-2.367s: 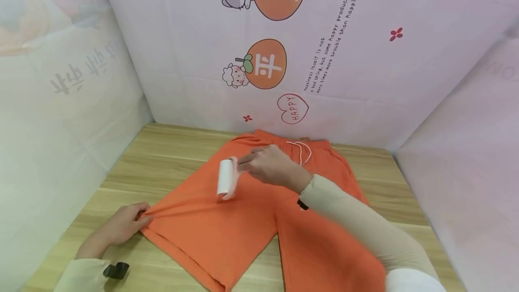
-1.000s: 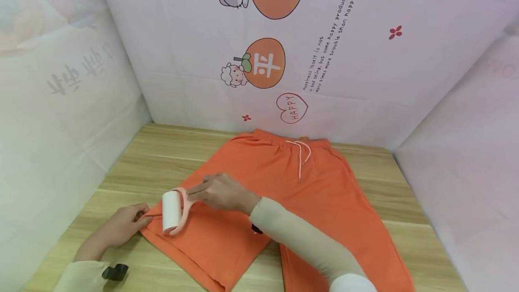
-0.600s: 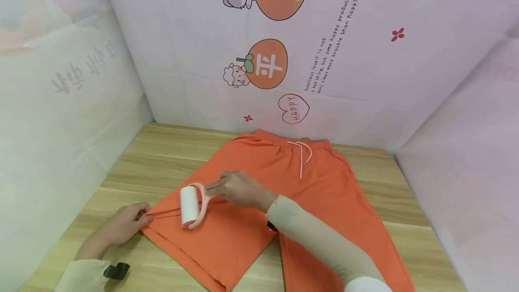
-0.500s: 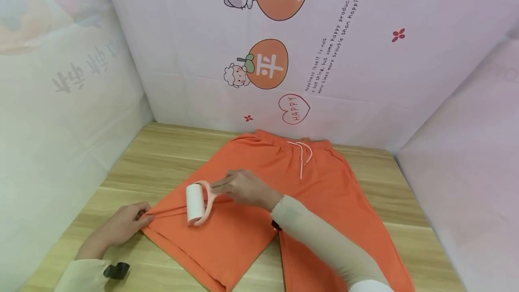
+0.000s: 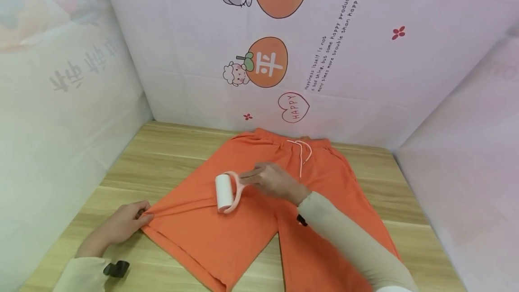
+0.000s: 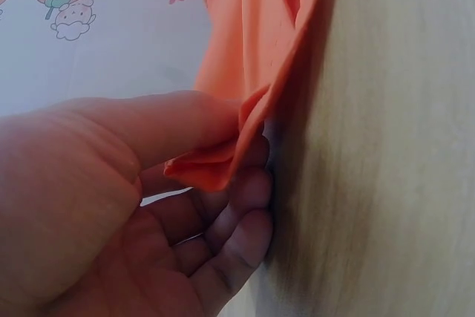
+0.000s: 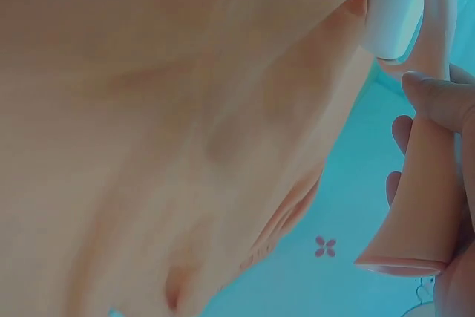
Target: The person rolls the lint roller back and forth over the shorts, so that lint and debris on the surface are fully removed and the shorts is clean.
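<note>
Orange drawstring shorts (image 5: 251, 220) lie spread over the wooden table, waistband toward the back wall. My left hand (image 5: 123, 224) pinches the outer corner of the left leg's hem; in the left wrist view the thumb presses the orange cloth (image 6: 245, 50) against the curled fingers. My right hand (image 5: 273, 181) grips the pink handle of a lint roller (image 5: 224, 193), whose white roll rests on the upper part of that leg. In the right wrist view, fingers wrap the handle (image 7: 423, 183), and the roll (image 7: 393, 9) meets the cloth. Creases run from the pinched corner toward the roll.
White printed sheets form the back wall (image 5: 348, 116) and both sides around the wooden table (image 5: 162, 148). A white drawstring (image 5: 301, 157) hangs from the waistband. Black wrist mounts (image 5: 116, 269) sit at the cuffs. The right forearm crosses over the other leg.
The lint roller first went down-left toward the pinched hem, then came back up-right along the leg with my right hand. My left hand keeps its hold in the same place.
</note>
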A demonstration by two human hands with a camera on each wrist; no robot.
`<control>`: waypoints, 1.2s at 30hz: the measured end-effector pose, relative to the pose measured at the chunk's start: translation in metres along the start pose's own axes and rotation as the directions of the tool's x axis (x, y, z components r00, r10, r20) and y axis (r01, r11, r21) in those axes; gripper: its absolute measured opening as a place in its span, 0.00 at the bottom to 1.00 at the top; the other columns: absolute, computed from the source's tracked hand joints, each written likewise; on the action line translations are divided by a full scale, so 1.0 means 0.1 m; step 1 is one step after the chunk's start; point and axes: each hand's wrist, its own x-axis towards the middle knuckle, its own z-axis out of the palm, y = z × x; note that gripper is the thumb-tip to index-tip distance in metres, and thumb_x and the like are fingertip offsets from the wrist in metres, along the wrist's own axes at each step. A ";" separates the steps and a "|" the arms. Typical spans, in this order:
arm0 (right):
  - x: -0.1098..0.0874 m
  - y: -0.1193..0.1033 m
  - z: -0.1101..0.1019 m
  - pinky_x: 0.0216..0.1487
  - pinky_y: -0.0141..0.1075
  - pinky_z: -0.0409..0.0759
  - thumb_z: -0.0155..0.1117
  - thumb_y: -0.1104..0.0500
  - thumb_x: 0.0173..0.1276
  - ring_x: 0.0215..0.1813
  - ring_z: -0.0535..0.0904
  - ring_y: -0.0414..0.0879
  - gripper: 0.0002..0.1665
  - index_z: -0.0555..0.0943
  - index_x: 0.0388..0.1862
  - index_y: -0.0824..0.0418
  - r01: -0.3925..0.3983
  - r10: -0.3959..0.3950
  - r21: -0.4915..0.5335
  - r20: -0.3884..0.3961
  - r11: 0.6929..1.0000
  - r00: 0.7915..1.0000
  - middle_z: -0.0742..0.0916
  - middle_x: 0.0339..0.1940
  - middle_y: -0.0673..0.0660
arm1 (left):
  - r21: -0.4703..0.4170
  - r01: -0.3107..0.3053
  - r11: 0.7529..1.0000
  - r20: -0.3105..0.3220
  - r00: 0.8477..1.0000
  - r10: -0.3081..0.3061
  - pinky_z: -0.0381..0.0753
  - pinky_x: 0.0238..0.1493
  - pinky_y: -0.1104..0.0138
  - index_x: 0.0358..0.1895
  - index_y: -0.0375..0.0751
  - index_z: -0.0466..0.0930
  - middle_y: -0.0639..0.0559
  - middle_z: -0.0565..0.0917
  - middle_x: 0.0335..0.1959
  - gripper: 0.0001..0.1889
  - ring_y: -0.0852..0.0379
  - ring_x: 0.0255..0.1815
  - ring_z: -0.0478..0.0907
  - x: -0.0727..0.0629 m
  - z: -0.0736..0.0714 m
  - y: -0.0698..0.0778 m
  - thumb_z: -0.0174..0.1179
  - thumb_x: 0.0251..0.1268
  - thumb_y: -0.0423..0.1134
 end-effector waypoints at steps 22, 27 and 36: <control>-1.18 0.41 -0.46 0.34 0.36 0.80 0.79 0.73 0.57 0.38 0.82 0.48 0.25 0.92 0.53 0.53 -0.121 0.119 -0.130 -0.028 0.984 0.993 0.93 0.54 0.47 | 0.005 -0.020 1.000 -0.008 1.000 0.020 0.63 0.29 0.70 0.35 0.45 0.73 0.58 0.67 0.24 0.10 0.68 0.23 0.61 0.00 0.01 0.02 0.61 0.79 0.38; -1.44 0.44 -0.49 0.31 0.34 0.76 0.84 0.71 0.51 0.32 0.77 0.45 0.28 0.92 0.52 0.54 -0.174 0.165 -0.100 -0.091 0.980 0.982 0.94 0.50 0.50 | 0.006 -0.019 1.000 -0.004 1.000 0.019 0.63 0.29 0.70 0.35 0.45 0.73 0.58 0.67 0.24 0.10 0.67 0.23 0.60 0.00 0.00 0.01 0.61 0.79 0.38; -1.91 0.53 -0.67 0.34 0.43 0.83 0.84 0.73 0.46 0.36 0.85 0.51 0.29 0.93 0.50 0.58 -0.216 0.204 -0.129 -0.096 0.968 0.974 0.94 0.49 0.56 | 0.000 -0.020 1.000 -0.004 1.000 0.020 0.62 0.28 0.70 0.35 0.45 0.73 0.58 0.67 0.24 0.10 0.68 0.23 0.60 0.01 0.01 0.02 0.60 0.79 0.38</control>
